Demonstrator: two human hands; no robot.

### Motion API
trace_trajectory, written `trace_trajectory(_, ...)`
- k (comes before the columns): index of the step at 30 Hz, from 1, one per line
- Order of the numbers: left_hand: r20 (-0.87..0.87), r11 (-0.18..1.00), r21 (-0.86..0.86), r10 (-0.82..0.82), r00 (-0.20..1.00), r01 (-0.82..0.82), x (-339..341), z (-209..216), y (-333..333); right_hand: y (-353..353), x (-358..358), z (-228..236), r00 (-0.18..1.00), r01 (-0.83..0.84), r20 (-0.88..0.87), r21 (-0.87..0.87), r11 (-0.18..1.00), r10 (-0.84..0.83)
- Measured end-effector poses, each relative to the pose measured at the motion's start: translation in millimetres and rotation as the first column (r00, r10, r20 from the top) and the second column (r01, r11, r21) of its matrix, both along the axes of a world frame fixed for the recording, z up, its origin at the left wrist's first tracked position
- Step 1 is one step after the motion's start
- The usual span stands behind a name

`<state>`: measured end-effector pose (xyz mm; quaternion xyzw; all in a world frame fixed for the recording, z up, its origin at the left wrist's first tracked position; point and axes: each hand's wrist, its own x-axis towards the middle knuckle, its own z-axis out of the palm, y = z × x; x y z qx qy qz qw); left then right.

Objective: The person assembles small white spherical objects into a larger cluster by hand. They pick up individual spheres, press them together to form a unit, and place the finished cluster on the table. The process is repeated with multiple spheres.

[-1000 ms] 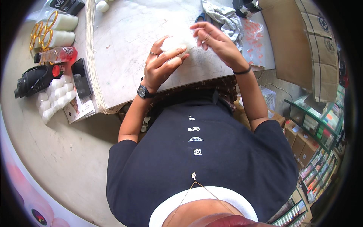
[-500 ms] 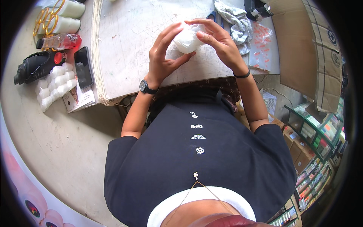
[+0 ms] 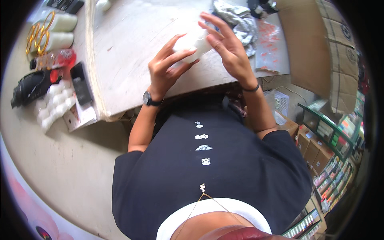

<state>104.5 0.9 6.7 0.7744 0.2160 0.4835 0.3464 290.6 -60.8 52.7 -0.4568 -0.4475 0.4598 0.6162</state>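
Above the pale worktable I have a white rounded bundle, blurred by motion; it looks wrapped in thin white plastic. My left hand, with a dark watch at the wrist, holds it from the left and near side, fingers curled against it. On the other side my right hand has its fingers spread and stretched out. Its fingertips are close beside the bundle, and whether they touch it I cannot tell. A dark band circles the right wrist.
A grey-white cloth and a plastic bag with orange marks lie right of my hands. Pale cords run down the left. Beyond are a phone, red bottle, white bubble-shaped blocks and gold-handled scissors. Cardboard stands right.
The right hand's fingers have straightened and lifted away from the bundle's top. My left fingers have closed in more on its near side. The whole view has shifted slightly.
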Motion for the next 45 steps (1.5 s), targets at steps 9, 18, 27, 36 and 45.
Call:
trace_trajectory(9,-0.112,0.999,0.043,0.023,0.993,-0.018,0.0,2.0,-8.0,12.9,189.9,-0.5,0.648,0.744,0.376,-0.125,0.657,-0.662)
trace_trajectory(18,-0.145,0.987,0.160,-0.003,0.989,0.027,5.4,-1.5,-6.3,62.1,257.4,-12.2,0.817,0.577,0.173,-0.252,0.777,-0.550)
trace_trajectory(27,-0.113,0.983,0.184,0.015,0.993,0.006,10.9,-2.5,-9.3,10.5,136.4,-14.3,0.562,0.802,0.426,-0.070,0.594,-0.709)
trace_trajectory(36,-0.118,0.990,0.134,-0.017,0.993,0.032,11.2,1.5,-13.0,-17.1,88.6,24.1,0.607,0.632,0.702,-0.141,0.762,-0.372)
trace_trajectory(45,-0.197,0.962,0.266,0.000,0.980,0.054,17.6,-4.2,-11.3,-24.8,16.2,39.2,1.000,-0.011,0.015,-0.358,0.934,0.017)
